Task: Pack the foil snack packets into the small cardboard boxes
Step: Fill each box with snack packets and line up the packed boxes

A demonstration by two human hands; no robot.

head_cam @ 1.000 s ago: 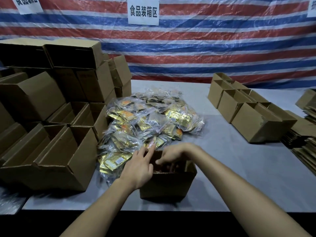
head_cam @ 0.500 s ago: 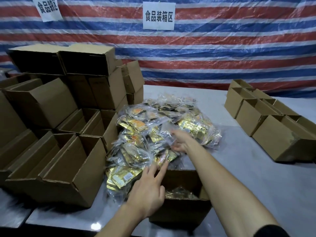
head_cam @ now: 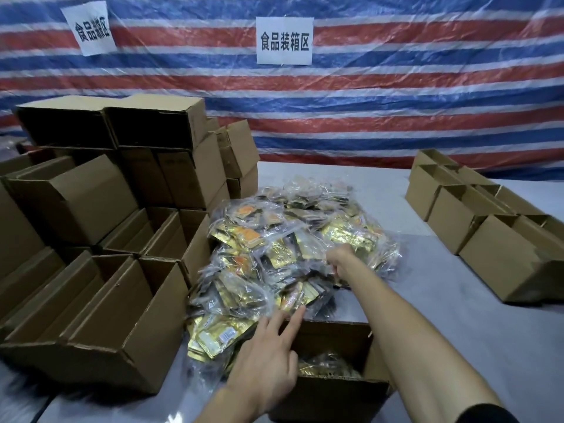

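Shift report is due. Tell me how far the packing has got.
Done: a few packets lie in the open box nearest the person, not full. In hand: the right hand grips into the pile of foil packets, the left hand rests open at the box's rim. Left: most of the pile, and the empty boxes at the left. Whether the boxes at the right are filled cannot be seen.
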